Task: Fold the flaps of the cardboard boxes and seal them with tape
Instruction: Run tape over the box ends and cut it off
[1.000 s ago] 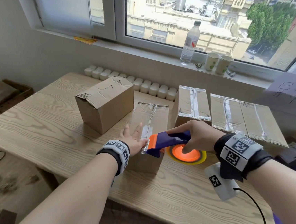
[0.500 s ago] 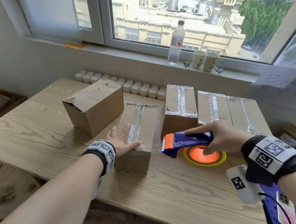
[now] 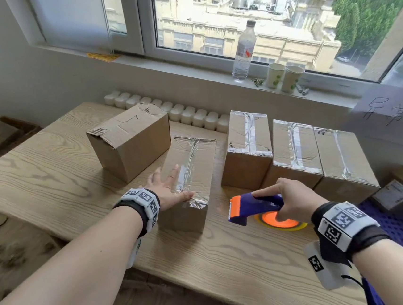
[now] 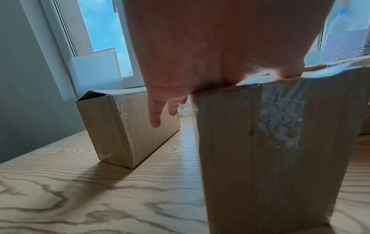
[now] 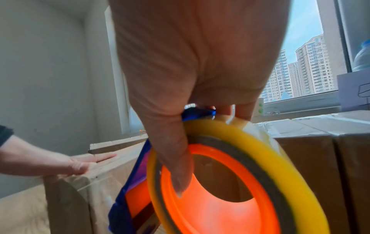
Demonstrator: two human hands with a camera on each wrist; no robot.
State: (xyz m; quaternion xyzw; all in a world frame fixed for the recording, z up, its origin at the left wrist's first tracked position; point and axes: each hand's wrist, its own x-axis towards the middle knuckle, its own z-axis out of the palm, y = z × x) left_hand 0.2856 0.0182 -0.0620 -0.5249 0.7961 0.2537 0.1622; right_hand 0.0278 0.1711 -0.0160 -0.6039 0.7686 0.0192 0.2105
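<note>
- The freshly taped box [image 3: 192, 173] stands near the table's [image 3: 50, 181] front edge, just left of centre; shiny clear tape runs along its top seam and down over its near end face.
- The left hand [image 3: 167, 190] lies flat on the near left part of that box's top, fingers [image 3: 174, 175] straight and spread, thumb pointing to 3 o'clock along the front edge; it presses and grasps nothing. The left wrist view shows the palm on the box's top edge and two fingers hanging past its left side.
- The right hand [image 3: 288, 198] grasps the tape dispenser [image 3: 255, 207], a blue body with an orange blade end pointing to 9 o'clock; its fingers are curled over the handle and, in the right wrist view, the thumb sits inside the orange hub of the yellow tape roll [image 5: 240, 166].
- The dispenser is at 3 o'clock of the taped box, apart from it.
- At 10 o'clock of the taped box stands an untaped box [image 3: 130, 144], flaps folded down, one corner gaping.
- At 2 o'clock three sealed boxes [image 3: 296, 148] stand side by side.
- On the windowsill [image 3: 187, 67] beyond: a water bottle [image 3: 243, 50] and two paper cups [image 3: 284, 76].
</note>
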